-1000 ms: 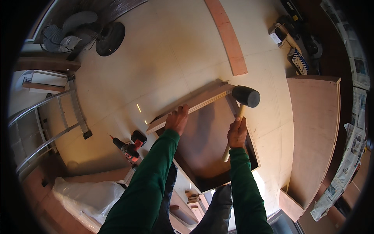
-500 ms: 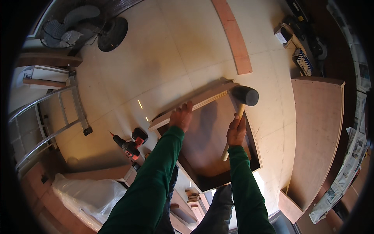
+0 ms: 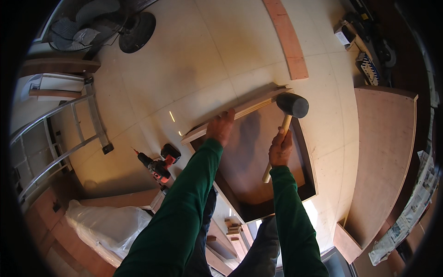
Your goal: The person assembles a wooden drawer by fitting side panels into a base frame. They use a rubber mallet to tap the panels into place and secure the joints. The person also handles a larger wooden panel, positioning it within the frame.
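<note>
My right hand (image 3: 280, 148) is closed round the pale wooden handle of a black rubber mallet (image 3: 293, 105). The mallet's head is over the right end of a wooden board (image 3: 251, 107), which lies along the far edge of an open, shallow wooden box (image 3: 308, 171). Whether the head touches the board, I cannot tell. On the board's left part, my left hand (image 3: 221, 127) grips it with fingers curled over the top. The box lies tilted in front of my legs, its inside facing up in brown wood.
Left of the box lies a red and black cordless drill (image 3: 159, 166). Beyond it are an aluminium ladder (image 3: 60, 159) and a fan (image 3: 137, 32). A long plank (image 3: 288, 41) lies ahead; a wooden panel (image 3: 383, 152) stands right. Plastic-wrapped material (image 3: 108, 226) sits near left.
The view has shifted a little. Relative to the box, the mallet has moved slightly left, its head more over the board's end. My left hand keeps its place on the board.
</note>
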{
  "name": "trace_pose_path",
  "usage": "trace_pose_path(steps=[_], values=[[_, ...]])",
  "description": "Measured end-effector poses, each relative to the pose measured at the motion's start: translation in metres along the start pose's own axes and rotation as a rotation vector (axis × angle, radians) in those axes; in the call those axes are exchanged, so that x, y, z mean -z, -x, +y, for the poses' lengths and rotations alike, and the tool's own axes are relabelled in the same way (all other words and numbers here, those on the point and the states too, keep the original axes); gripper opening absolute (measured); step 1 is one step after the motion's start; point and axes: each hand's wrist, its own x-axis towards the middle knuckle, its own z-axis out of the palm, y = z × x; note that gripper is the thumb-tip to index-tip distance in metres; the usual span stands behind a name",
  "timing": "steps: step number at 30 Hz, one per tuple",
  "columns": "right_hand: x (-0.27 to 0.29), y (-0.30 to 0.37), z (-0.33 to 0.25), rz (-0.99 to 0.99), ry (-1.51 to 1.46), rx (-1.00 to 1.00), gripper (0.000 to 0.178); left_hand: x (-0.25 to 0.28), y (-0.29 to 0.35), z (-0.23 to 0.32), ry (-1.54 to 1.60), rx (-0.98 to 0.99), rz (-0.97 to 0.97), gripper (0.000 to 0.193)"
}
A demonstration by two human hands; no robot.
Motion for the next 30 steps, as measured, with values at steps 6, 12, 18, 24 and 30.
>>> trace_pose_path(steps=[6,12,18,24,30], values=[[0.001,0.007,-0.008,-0.022,0.020,0.005,0.035,-0.017,0.006,0.006,-0.046,0.024,0.109,0.040],[-0.003,0.010,-0.001,-0.029,0.036,0.028,0.035,-0.014,0.005,0.008,-0.091,0.034,0.101,0.039],[-0.013,0.014,-0.008,-0.030,0.073,0.062,0.033,-0.018,0.004,0.003,-0.065,0.038,0.065,0.048],[0.005,0.020,-0.011,-0.121,-0.220,-0.224,0.032,0.003,0.012,0.004,-0.031,0.100,0.185,0.048],[0.168,0.086,0.037,0.048,0.365,0.072,0.044,0.043,0.101,-0.076,0.439,-0.006,-0.004,0.027]])
